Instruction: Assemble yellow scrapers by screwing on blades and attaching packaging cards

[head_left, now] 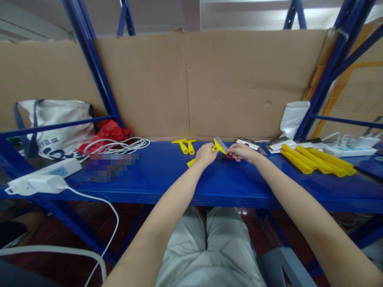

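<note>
My left hand (205, 154) is closed round the handle of a yellow scraper (220, 146), whose end sticks out below the fist. A grey blade shows along the scraper's head, which points up and to the right. At the right end of that head, my right hand (241, 152) pinches the edge with thumb and fingers. Under the right fingers lies a small dark red and black thing (229, 156), too small to name. Behind my left hand, two yellow T-shaped scraper pieces (185, 146) lie on the blue shelf top (155, 175).
Several yellow tubes (317, 159) lie at the right, beside black-and-white packets (278, 143) and a power strip (350, 150). At the left are a white power strip (48, 177), coiled white cable (122, 145), a red bag (110, 133) and a cloth bag (60, 123). Cardboard (233, 83) stands behind.
</note>
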Tool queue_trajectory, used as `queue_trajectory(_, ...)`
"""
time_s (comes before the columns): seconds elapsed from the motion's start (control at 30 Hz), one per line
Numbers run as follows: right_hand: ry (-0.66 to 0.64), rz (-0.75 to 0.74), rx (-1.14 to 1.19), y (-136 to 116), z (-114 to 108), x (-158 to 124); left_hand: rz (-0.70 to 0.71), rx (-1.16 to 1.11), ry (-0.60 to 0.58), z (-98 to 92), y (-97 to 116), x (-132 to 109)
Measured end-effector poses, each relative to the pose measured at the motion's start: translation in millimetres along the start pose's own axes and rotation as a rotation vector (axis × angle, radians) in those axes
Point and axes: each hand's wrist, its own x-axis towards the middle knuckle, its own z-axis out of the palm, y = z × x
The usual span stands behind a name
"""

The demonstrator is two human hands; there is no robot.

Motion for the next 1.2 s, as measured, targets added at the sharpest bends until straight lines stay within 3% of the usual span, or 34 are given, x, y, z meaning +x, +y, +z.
queue_trajectory(0.23,-0.05,0.002,0.001,-1.7,0.5,-4.7,0.139,0.057,0.006,0.7,-1.0,-3.9)
queue_trajectory(0.37,-0.094,0.001,-0.007,-2.0,-2.4,-5.9,0.226,0.175,-0.065,1.0,-1.7,-3.9)
queue_trajectory(0.67,-0.131,0.002,-0.041,0.4,-8.1,-5.4,0.249,0.227,-0.109,-1.8,-1.3,-4.2)
queue_trajectory(0.97,-0.041,-0.025,0.04,-7.3,-0.8,-10.8,0.303,0.239,-0.099,-0.5,-0.2,-5.2)
queue_trajectory(1.2,-0.057,-0.043,0.026,-7.9,-2.6,-11.6,0.286,0.197,-0.092,-0.1,1.8,-6.9)
